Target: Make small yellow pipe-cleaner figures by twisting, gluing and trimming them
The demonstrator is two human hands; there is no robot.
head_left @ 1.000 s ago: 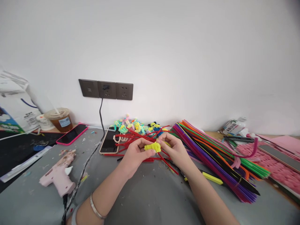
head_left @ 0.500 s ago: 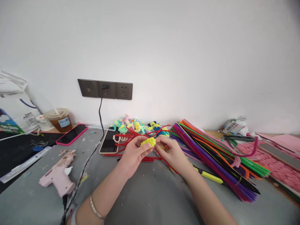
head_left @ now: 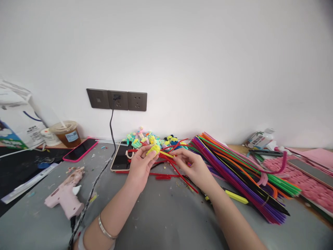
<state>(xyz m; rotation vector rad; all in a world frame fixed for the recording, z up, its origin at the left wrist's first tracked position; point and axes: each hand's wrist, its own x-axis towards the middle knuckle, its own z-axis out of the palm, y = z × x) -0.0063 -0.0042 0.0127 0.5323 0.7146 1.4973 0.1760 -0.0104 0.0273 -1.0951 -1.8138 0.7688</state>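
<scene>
Between the fingers of my left hand [head_left: 142,166] is a small, bumpy yellow piece of wound pipe cleaner [head_left: 154,150]. A straight yellow strand [head_left: 166,154] runs from it to the right. The fingertips of my right hand [head_left: 191,166] pinch that strand near its far end. Several red pipe cleaners [head_left: 179,172] lie on the table behind and below my hands. Small finished-looking fuzzy figures [head_left: 140,137] in pastel colours are heaped against the wall, just past my left hand. A phone [head_left: 121,158] lies face up left of my left hand, partly hidden by it.
On the right lies a large bundle of coloured pipe cleaners [head_left: 229,173], with a yellow-and-black tool [head_left: 236,197] beside it. A pink glue gun [head_left: 66,194] with its cord rests on the left. Behind it are a pink-cased phone [head_left: 80,150] and a lidded drink cup [head_left: 68,133].
My left hand has moved left with the yellow piece, and my right hand has drawn right. A straight yellow strand now shows between them.
</scene>
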